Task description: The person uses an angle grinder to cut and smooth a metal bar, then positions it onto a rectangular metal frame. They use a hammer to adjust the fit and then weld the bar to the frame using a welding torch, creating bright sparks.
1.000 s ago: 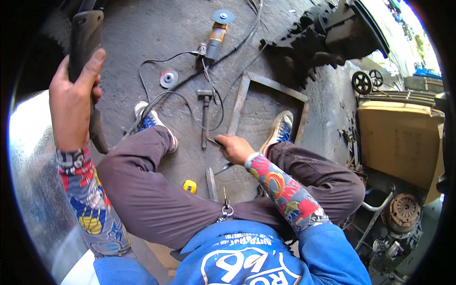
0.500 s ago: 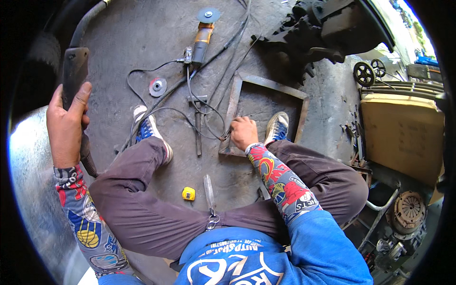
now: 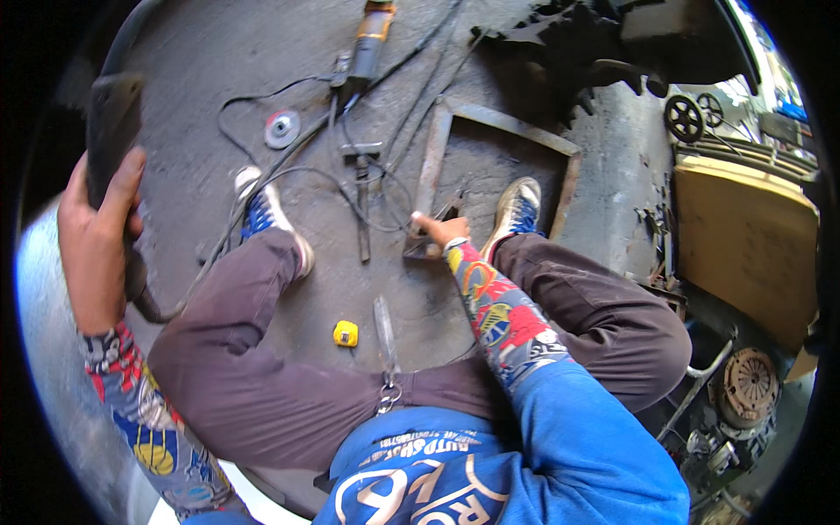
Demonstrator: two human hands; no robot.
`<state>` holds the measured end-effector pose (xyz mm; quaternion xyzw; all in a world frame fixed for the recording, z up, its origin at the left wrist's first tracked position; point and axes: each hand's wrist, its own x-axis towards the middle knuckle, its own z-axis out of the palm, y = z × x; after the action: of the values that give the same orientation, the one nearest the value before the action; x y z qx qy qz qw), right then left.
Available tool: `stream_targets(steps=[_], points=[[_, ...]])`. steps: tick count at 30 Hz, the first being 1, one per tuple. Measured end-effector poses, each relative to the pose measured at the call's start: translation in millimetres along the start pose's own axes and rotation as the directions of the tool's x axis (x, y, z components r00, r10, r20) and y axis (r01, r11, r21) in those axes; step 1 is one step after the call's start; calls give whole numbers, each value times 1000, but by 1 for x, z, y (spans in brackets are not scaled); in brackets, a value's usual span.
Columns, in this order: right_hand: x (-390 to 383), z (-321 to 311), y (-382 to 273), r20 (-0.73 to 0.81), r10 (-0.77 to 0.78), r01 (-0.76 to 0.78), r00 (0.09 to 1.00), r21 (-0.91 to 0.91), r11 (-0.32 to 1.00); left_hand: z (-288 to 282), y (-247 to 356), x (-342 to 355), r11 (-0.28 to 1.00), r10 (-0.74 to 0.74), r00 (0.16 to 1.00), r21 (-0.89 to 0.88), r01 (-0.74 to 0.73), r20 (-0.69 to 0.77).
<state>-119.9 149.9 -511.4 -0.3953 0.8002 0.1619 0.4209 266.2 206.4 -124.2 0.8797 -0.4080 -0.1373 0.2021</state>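
My left hand [image 3: 98, 232], at the far left, is wrapped round a dark, flat handle-like piece [image 3: 114, 127] with a curved bar running off it. Its full shape is cut off by the edge of the picture. My right hand [image 3: 444, 231] is at the near-left corner of a rectangular metal frame [image 3: 430, 162] lying on the floor. Its fingers close on a dark clamp-like tool [image 3: 452, 206], partly hidden by the hand. A black cable [image 3: 337, 179] loops across the floor to that corner.
An angle grinder [image 3: 369, 48] lies ahead, with a loose disc [image 3: 282, 129] left of it. Between my feet is a T-shaped metal piece [image 3: 362, 201]. Nearer are a yellow tape measure [image 3: 346, 333] and a metal strip [image 3: 385, 337]. A large cardboard box [image 3: 744, 249] stands right.
My right hand has turned at the frame's corner, and the clamp-like tool now shows beyond it. My left hand, still holding the dark piece, sits further left. The view has shifted slightly.
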Motion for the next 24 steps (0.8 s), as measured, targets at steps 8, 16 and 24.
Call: stream_targets(steps=[8, 16, 24], points=[[8, -12, -23, -102, -9, 43, 995, 336, 941, 3, -3, 3, 996, -76, 997, -44, 77, 29], [40, -71, -75, -15, -399, 389, 917, 265, 882, 11, 21, 5, 995, -88, 994, -46, 91, 65], [27, -109, -63, 77, -373, 340, 925, 275, 899, 19, 36, 6, 988, -64, 993, -131, 77, 96]])
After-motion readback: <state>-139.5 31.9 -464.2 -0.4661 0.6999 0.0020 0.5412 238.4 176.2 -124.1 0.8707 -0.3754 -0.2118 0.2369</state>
